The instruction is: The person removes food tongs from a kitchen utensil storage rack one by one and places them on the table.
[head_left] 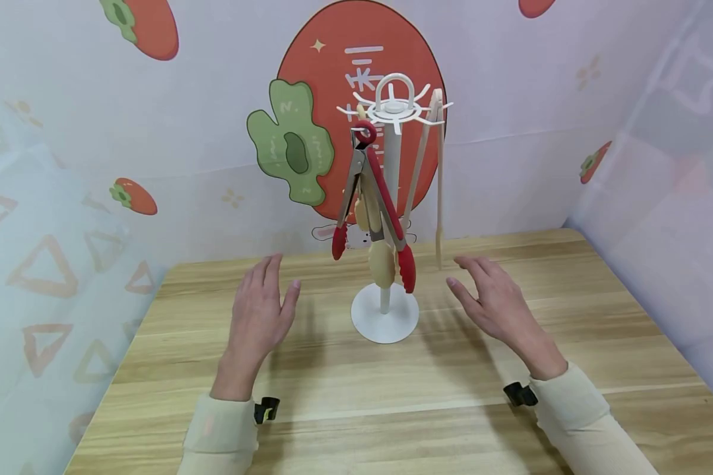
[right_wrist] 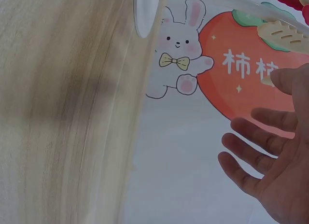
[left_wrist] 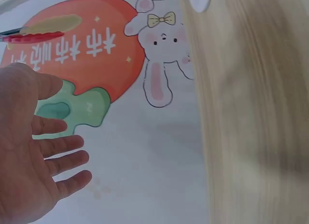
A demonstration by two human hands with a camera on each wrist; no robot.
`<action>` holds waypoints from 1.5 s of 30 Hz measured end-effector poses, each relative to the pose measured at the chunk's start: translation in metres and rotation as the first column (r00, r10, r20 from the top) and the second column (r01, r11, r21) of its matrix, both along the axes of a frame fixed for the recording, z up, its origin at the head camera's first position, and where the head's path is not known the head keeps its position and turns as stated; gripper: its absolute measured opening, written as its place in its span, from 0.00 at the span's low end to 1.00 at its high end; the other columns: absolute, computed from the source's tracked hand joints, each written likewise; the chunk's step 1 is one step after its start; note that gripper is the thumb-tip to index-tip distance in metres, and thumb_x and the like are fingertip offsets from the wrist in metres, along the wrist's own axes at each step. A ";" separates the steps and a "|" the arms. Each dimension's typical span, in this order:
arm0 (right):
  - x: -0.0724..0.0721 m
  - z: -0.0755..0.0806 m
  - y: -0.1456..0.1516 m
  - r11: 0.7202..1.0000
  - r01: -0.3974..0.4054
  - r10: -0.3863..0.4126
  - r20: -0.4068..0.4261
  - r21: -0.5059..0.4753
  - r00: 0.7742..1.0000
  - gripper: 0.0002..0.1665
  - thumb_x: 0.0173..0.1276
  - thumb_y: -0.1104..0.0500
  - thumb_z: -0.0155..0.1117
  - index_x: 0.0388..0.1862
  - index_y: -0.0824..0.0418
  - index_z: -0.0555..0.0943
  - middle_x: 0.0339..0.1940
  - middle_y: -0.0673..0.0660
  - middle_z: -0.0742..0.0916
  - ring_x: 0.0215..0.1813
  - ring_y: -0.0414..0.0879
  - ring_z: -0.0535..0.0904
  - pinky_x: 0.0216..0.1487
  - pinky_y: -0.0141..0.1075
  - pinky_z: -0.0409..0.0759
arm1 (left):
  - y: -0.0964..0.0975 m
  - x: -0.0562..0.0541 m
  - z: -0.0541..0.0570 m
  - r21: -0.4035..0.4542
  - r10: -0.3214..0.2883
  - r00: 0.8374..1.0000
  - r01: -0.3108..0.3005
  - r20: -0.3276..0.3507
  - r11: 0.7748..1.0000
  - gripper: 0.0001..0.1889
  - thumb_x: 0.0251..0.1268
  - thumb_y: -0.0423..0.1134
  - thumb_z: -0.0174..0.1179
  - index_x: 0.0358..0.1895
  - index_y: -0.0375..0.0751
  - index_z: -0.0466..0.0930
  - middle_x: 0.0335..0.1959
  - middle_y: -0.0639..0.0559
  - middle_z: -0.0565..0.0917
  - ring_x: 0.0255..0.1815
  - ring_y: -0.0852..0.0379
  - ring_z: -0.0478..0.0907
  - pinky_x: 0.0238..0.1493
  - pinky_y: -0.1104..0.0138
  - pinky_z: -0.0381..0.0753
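A white stand with a ring of hooks at its top and a round base stands on the table. From its front left hooks hang tongs with red tips and tongs with beige tips, overlapping in the head view. Pale beige tongs hang at the right, legs down. My left hand is held to the left of the stand, fingers extended and thumb apart, holding nothing. On the other side, my right hand is likewise empty, its fingers loosely bent near the lower end of the pale tongs.
The wooden table ends at a patterned cloth backdrop behind the stand. Similar cloth hangs at the left and right sides. Dark clips sit at both sleeve cuffs.
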State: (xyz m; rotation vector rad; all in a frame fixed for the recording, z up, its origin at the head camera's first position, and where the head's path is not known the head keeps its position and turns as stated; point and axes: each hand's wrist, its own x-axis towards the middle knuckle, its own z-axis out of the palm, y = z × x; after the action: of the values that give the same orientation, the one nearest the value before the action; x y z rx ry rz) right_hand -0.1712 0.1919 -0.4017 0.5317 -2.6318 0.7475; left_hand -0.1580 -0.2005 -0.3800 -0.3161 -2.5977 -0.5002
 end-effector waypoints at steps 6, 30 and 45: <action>0.001 0.001 -0.003 1.000 0.014 -0.014 0.003 -0.007 1.000 0.22 0.76 0.51 0.61 0.60 0.65 0.80 0.53 0.63 0.84 0.55 0.62 0.79 0.51 0.59 0.77 | 0.008 0.002 0.010 0.048 -0.033 0.998 0.035 -0.047 0.998 0.30 0.76 0.47 0.55 0.70 0.28 0.67 0.64 0.30 0.73 0.64 0.31 0.70 0.66 0.42 0.67; 0.010 0.012 -0.006 1.000 -0.004 0.004 -0.041 0.001 0.999 0.13 0.71 0.56 0.66 0.47 0.63 0.87 0.38 0.55 0.89 0.43 0.54 0.84 0.41 0.52 0.81 | 0.060 0.007 0.060 0.210 -0.126 0.980 0.158 -0.155 0.965 0.32 0.76 0.49 0.54 0.73 0.31 0.64 0.64 0.36 0.73 0.64 0.39 0.70 0.65 0.47 0.69; 0.019 0.020 -0.012 1.000 -0.016 0.017 -0.032 0.019 0.999 0.12 0.70 0.58 0.67 0.47 0.63 0.87 0.38 0.54 0.89 0.43 0.53 0.83 0.40 0.51 0.81 | 0.098 0.004 0.082 0.255 -0.158 0.968 0.205 -0.194 0.945 0.40 0.72 0.56 0.54 0.78 0.34 0.56 0.70 0.39 0.68 0.69 0.45 0.64 0.67 0.48 0.68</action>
State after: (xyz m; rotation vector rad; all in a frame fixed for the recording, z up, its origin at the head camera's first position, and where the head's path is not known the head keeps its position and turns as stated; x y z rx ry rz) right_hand -0.1517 0.1800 -0.3813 0.5666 -2.6098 0.7138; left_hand -0.1536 -0.1029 -0.2981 -0.4848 -2.3070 -0.8481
